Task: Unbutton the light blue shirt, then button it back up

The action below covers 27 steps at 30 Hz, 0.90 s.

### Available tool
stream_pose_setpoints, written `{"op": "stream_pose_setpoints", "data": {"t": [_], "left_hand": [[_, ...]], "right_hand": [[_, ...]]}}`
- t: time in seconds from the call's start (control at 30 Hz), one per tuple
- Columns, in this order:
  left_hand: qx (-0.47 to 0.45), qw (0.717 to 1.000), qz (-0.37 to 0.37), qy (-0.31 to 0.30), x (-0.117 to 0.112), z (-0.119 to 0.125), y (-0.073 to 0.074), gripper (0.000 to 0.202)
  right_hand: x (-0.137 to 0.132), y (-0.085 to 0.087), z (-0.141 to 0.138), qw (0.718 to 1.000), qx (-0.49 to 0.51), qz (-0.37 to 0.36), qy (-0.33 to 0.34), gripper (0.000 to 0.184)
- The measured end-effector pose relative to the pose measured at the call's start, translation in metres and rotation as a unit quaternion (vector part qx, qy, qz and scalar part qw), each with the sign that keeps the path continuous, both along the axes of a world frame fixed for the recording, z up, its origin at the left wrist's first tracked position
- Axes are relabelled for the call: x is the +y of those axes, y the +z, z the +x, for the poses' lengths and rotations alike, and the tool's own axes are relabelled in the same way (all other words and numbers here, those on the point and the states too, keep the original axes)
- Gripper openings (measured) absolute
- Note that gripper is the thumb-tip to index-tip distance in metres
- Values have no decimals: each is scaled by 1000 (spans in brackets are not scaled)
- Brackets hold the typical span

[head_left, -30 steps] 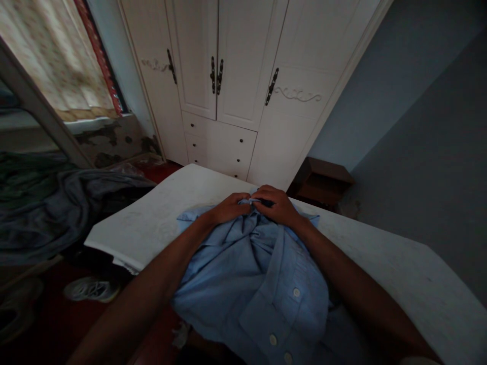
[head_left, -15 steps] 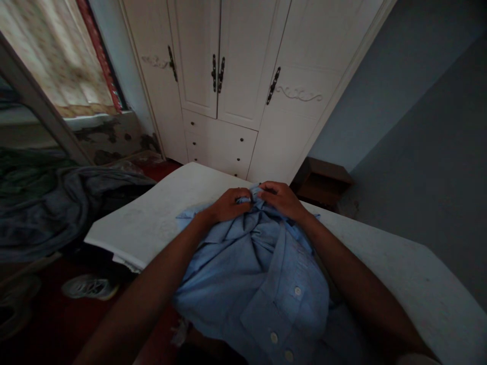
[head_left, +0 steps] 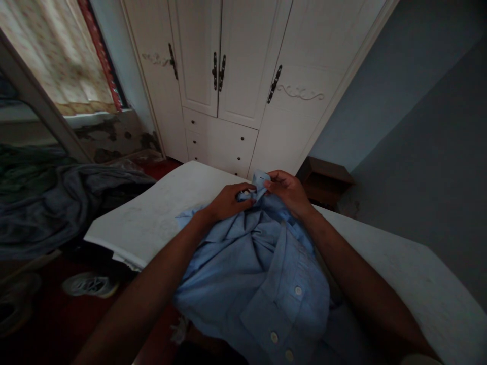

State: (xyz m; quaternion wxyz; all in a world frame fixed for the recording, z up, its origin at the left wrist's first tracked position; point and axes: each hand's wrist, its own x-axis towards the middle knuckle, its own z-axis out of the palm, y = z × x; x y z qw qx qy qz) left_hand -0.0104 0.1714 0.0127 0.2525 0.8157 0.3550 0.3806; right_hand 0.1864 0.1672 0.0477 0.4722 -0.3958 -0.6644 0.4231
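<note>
Light-blue fabric in both hands: had a button-up shirt bunched over the near side of the white desk, with its lower part spilling toward the body and its gathered folds lifted in front. Pinched the folds around a white button with the left hand, grip nearly closed, thumb and fingers parted only by cloth. Held a short strip with a buttonhole in the right hand, grip likewise narrowed to a thumb-and-finger pinch, the end of the strip standing up just beside the left fingertips. Saw button and buttonhole near each other but apart; could not tell collar from cuff. Judged the step in hand as work on this fastening, without being able to say whether doing up or undoing. Seemed to call next for steady thumbs, a flattened strip and a well-exposed slit, with no drag on the folds below. Worked close to the far edge of the desk, with the pale wardrobe beyond. Had room to spread left toward the corner and more past the right forearm; less toward the body, with shirt cloth hanging above the red floor.
</note>
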Motion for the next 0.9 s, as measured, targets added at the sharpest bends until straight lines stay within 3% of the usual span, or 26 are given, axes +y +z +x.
{"op": "stream_pose_setpoints", "data": {"t": [0.17,0.27,0.4,0.5,0.63,0.9], "left_hand": [[-1,1000,-2,15,1,3,-3,28],[-36,998,7,46,1,5,-4,25],[-94,993,-13,71,1,7,-1,23],[-140,988,-37,47,1,8,2,25],[-169,982,-58,67,0,7,4,28],[-181,979,-59,68,1,6,5,23]], "right_hand": [[-1,-3,-2,995,-57,57,-58,29],[-10,-1,-5,977,-160,89,-110,29],[-22,0,-12,945,-284,129,-98,29],[-21,-5,-14,948,-270,138,-96,27],[-14,-10,-11,965,-223,110,-83,20],[-11,-11,-14,956,-209,157,-132,9]]}}
